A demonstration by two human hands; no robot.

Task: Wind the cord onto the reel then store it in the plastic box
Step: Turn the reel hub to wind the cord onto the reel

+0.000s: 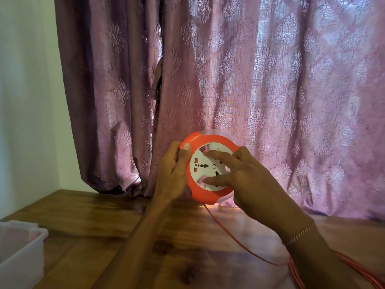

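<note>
A heavy mauve curtain [239, 80] with a raised leaf pattern hangs across the far side, falling in deep folds down to the worktop [100, 222]; daylight glows through it, brightest toward the right; on the far left stands a plain pale wall [27, 90], dimmer toward its corner; the worktop is dark, glossy wood, its grain streaked, catching a pinkish sheen from the lit cloth.

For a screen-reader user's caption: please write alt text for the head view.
A person holds an orange cord reel upright above a wooden table, left hand gripping its rim, right hand fingers on its white socket face. Its orange cord trails across the table; a plastic box sits at left.
</note>
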